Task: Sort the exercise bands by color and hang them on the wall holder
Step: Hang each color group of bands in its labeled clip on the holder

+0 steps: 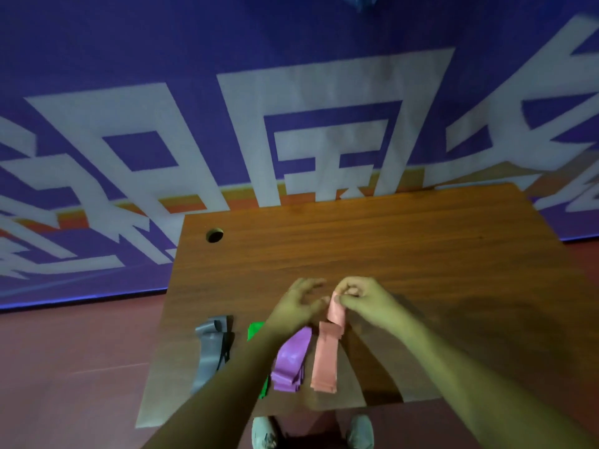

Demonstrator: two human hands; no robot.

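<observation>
Right, from my end of the feed the pink band (325, 361) is the one in play. It is a flat, matte strip of thin rubbery sheet. Its long axis runs from the near edge of the table (389, 247) away towards the wall (162, 59), leaning slightly right at the top. The lower part lies flat on the wood, and the far end is lifted off it. The right hand (366, 301) pinches that raised end between thumb and curled fingers, with the knuckles bunched over it. The left hand (296, 306) sits just beside it with its fingers loosely curved and spread, closed round nothing I can see. Its thumb tip is right by the pink strip, but I cannot tell whether it touches.

Just left of the pink one lies the purple band (291, 358), glossier and folded into layers. It points the same near-to-far way but tilts to the right at its far end. The green band (254, 330) is mostly hidden under the left forearm, so only bright patches show. Farther left is the grey band (210, 348), smooth and creased, with its far end folded over near the table's left edge.

The table is brown wood-grain laminate with a round cable hole (214, 235) near its far left corner. Behind it the wall is violet-blue with big white block characters. The floor (64, 367) is a dull red.
</observation>
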